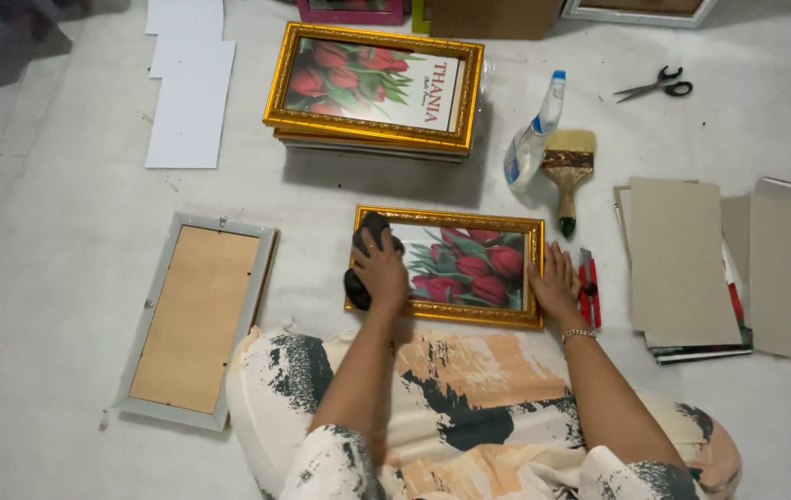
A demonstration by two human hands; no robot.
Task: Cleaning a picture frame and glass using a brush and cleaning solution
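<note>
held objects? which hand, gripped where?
Left hand presses a dark cloth flat onto the gold frame's left end, palm on top. Right hand rests on the frame's right edge, grasping nothing.

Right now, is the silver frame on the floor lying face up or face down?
Face down: the silver frame shows its brown backing board, with no picture visible.

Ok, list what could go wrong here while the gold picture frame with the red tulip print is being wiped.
The left hand presses a dark cloth on the gold-framed tulip picture; hard pressure might crack or smear its front. The right hand steadies the frame's edge right beside a red-handled cutter, so a slip could meet it. The clear spray bottle lies nearby and could leak.
</note>
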